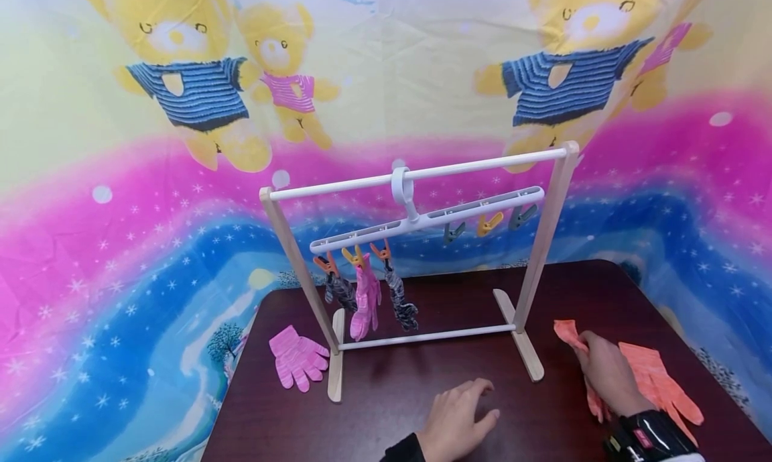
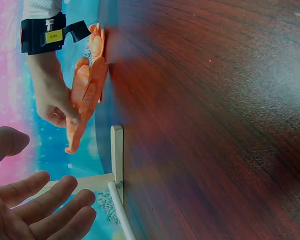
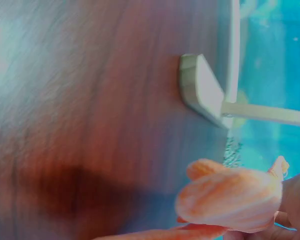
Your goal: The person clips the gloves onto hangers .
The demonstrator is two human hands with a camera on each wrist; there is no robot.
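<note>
My right hand [image 1: 609, 375] pinches an orange glove [image 1: 565, 331] near its cuff, at the table's right side. In the left wrist view this glove [image 2: 90, 87] is raised off the tabletop, its fingers hanging from the grip. A second orange glove [image 1: 654, 375] lies flat beside that hand. Over the front middle of the table is my left hand [image 1: 455, 418], fingers loosely bent and holding nothing. Two dark mottled gloves [image 1: 401, 298] and a pink glove [image 1: 366, 298] hang from clips on a white hanger [image 1: 416, 222].
A wooden rack [image 1: 537, 261] with a white top rod [image 1: 482, 165] carries the hanger. Unused clips, two grey-green and one yellow clip [image 1: 490, 224], hang on its right half. Another pink glove [image 1: 297, 358] lies by the rack's left foot [image 1: 336, 375]. A printed cloth stands behind.
</note>
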